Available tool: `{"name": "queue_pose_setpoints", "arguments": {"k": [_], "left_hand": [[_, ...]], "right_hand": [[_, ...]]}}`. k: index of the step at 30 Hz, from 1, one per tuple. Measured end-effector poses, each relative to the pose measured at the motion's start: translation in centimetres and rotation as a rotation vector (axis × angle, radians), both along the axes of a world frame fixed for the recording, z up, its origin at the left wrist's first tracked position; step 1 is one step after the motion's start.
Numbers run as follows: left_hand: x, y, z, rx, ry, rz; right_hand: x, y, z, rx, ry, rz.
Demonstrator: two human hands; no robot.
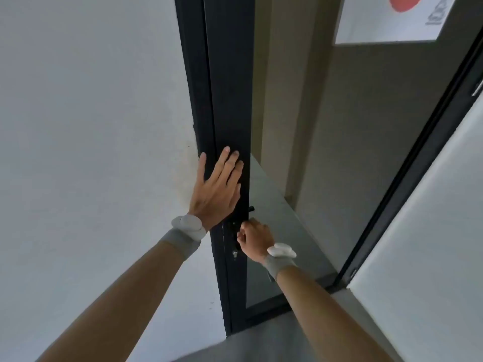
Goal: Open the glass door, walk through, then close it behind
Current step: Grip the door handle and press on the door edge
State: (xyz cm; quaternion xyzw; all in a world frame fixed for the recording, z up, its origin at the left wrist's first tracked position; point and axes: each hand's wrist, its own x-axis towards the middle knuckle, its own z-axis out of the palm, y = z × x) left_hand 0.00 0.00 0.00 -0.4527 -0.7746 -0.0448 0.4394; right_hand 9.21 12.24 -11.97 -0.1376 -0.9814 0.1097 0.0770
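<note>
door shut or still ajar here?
Looks shut: the door stile sits flush against the frame, no gap visible. Left hand flat on it, right hand at the lock.

Grey floor (261, 343) stretching beneath both forearms, black door frame (236, 309) standing on it, below the hands
</note>
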Motion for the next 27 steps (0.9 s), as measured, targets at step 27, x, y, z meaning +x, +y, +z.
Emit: {"name": "queue_pose_setpoints", "arguments": {"k": [27], "left_hand": [[-5.2, 4.9, -5.8, 0.177, 0.146, -0.077]], "right_hand": [[-2.5, -0.1, -9.2, -0.119, 0.045, -0.248]]}}
